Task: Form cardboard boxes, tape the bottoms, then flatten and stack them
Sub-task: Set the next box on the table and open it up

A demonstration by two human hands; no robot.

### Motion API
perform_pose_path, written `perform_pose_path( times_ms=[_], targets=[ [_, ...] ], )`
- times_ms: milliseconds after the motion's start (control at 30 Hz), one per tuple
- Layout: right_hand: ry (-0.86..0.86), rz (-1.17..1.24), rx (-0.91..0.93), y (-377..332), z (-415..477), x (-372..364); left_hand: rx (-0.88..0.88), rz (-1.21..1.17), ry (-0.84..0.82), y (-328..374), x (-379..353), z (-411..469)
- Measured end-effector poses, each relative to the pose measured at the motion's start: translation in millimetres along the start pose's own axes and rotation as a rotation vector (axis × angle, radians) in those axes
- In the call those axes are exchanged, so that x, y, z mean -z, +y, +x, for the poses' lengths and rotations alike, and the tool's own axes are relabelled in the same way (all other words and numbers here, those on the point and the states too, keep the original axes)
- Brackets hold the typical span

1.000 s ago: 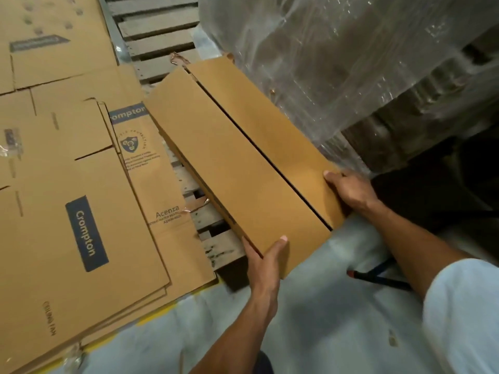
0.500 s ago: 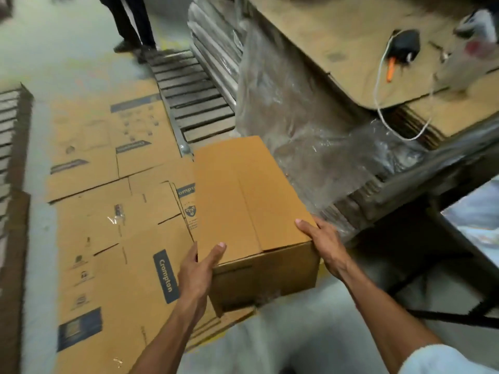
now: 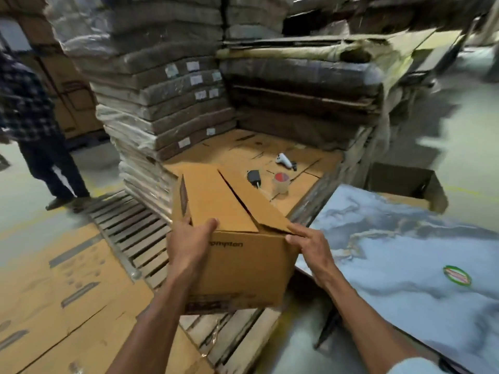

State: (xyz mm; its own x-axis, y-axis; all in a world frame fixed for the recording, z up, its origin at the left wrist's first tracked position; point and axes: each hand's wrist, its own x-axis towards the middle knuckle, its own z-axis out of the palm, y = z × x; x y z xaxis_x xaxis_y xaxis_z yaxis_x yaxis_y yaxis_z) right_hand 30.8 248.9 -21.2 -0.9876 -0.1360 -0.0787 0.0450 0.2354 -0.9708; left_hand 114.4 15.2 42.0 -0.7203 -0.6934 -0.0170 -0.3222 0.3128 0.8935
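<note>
I hold a formed brown cardboard box [image 3: 243, 263] in the air in front of me, its two top flaps folded down with a gap between them. My left hand [image 3: 189, 241] grips its near left top corner. My right hand [image 3: 310, 244] presses on the near right corner of the right flap. A roll of clear tape [image 3: 280, 182] with a red core stands on the low cardboard stack [image 3: 216, 155] just beyond the box. Flattened printed boxes [image 3: 54, 292] lie on the floor at the left.
A black device [image 3: 253, 176] and a white handheld tool [image 3: 285, 160] lie near the tape. Tall wrapped cardboard bundles [image 3: 162, 90] rise behind. A marbled blue table [image 3: 418, 252] is at the right, a wooden pallet [image 3: 135, 233] below the box, a person [image 3: 35, 125] standing at far left.
I have lifted the box from down by the floor stack and swung it up toward the low cardboard stack with the tape. My view has risen; both hands moved to the box's near corners.
</note>
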Motion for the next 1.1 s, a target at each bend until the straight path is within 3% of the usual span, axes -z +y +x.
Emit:
perform_pose_path(
  times_ms=[233, 433, 567, 733, 933, 1100],
  targets=[
    [0.089, 0.147, 0.047, 2.9, -19.5, 40.3, -0.131, 0.137, -0.025, 78.5, -8.7, -40.5],
    [0.116, 0.127, 0.205, -27.7, 12.8, 82.5, -0.24, 0.036, 0.09, 128.1, -25.2, -58.6],
    [0.202, 0.107, 0.271, -44.4, 29.5, 139.1, -0.316, -0.057, 0.03, 166.3, -67.9, -57.5],
    [0.403, -0.115, 0.279, -35.2, 36.3, 240.3, -0.286, -0.253, -0.172, 191.8, -164.3, -73.8],
    [0.627, -0.271, 0.089, 18.1, 8.1, 348.5, -0.235, -0.417, -0.579, 181.0, -303.5, -108.0],
    [0.771, -0.374, -0.032, 82.0, -23.1, 384.4, -0.183, -0.338, -0.852, 136.9, -390.8, -129.0]
  ],
)
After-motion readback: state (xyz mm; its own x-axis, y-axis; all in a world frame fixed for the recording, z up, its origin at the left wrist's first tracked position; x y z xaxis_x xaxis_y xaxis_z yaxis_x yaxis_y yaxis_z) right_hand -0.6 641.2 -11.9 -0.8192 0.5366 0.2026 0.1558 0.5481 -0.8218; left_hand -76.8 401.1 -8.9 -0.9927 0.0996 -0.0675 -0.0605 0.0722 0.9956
